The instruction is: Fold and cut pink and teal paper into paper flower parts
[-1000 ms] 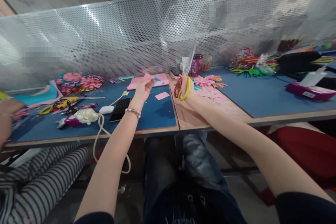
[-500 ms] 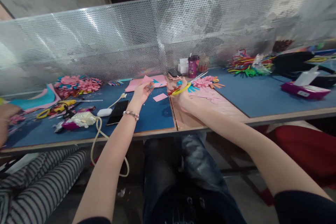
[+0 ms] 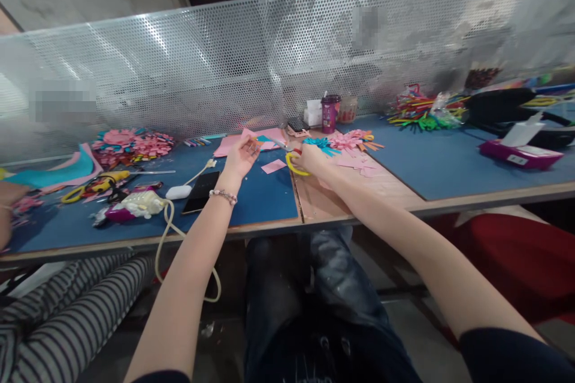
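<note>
My left hand point(image 3: 242, 160) pinches a small pink piece of paper point(image 3: 247, 132) between its fingertips. In my right hand point(image 3: 311, 160) is a pair of scissors point(image 3: 297, 169) with yellow and red handles, their blades pointing left toward my left hand. How wide the blades stand apart is hard to tell. Below and between the hands lies a loose pink paper rectangle point(image 3: 274, 166). Behind my left hand are larger pink sheets point(image 3: 227, 145) with a bit of blue paper on them. Pink fringed paper point(image 3: 351, 140) and blue fringed strips point(image 3: 318, 143) lie just beyond my right hand.
A phone point(image 3: 202, 192) and a white case point(image 3: 178, 192) lie left of my left forearm, near a glue gun point(image 3: 137, 203) with a looping cord. A purple cup point(image 3: 330, 114) stands at the back. Another person's hand point(image 3: 9, 197) is at far left.
My right hand has turned the scissors: the blades pointed up and right before and now point left toward my left hand. My left hand has barely moved.
</note>
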The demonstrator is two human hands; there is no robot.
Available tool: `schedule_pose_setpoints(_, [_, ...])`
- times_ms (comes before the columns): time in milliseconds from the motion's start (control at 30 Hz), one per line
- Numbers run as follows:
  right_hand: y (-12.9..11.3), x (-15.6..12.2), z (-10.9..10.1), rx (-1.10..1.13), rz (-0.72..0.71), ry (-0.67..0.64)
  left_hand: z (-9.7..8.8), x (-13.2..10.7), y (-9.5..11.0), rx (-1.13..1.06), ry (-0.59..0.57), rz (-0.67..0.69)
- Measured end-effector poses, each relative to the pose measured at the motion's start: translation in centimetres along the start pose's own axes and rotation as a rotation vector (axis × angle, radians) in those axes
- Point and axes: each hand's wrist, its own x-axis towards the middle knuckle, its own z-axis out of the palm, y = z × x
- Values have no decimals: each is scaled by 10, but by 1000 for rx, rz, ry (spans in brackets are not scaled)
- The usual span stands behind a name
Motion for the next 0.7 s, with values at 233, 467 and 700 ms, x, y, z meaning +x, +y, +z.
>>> schedule_pose_setpoints(233, [-1, 0, 13, -180, -63, 87, -2, 1, 0, -41, 21, -20])
schedule_pose_setpoints(467, [-27, -7, 14, 888, -268, -250, 14, -15, -14, 46, -191, -116])
schedule_pose_setpoints(700, [-47, -14, 42, 1627, -226, -480, 28, -29, -29, 190, -324, -156])
